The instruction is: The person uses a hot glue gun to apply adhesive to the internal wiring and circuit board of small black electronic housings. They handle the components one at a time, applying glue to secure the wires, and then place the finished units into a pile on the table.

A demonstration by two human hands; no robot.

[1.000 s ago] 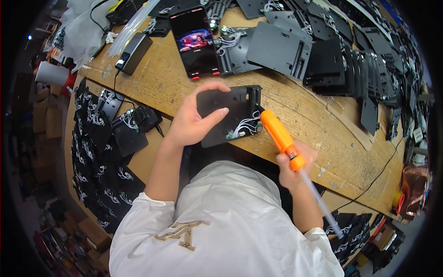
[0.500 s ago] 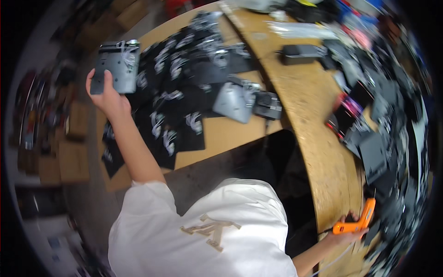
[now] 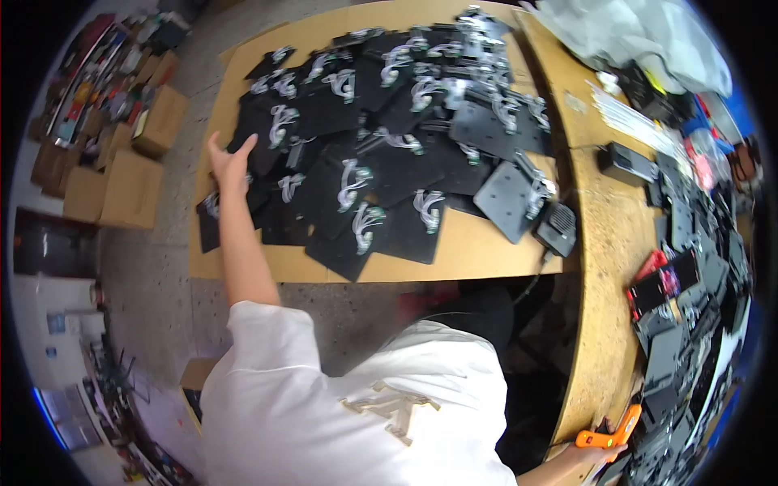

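Observation:
My left hand [image 3: 231, 168] is over the left side of the table, thumb and fingers spread with nothing held between them. Beside it lie flat black panels [image 3: 331, 115], many overlapping, each with a small green board and bundled pale wires [image 3: 352, 185]. At the lower right, my right hand [image 3: 597, 454] grips an orange glue gun [image 3: 604, 439] by its handle; its fingers are partly hidden. One grey panel [image 3: 504, 202] with wires lies at the right end of the spread panels, next to a black boxy device [image 3: 556, 229] with a cable.
A wooden bench [image 3: 604, 267] runs along the right, bearing a black box [image 3: 626, 164], a phone-like screen device [image 3: 664, 283] and a heap of dark panels [image 3: 705, 324]. Brown cardboard covers the table [image 3: 478, 257]. Cardboard boxes [image 3: 130, 190] stand on the floor at left.
My left hand has let go of the wired grey panel it held up over the table's left side. The view has turned. The glue gun stays in my right hand.

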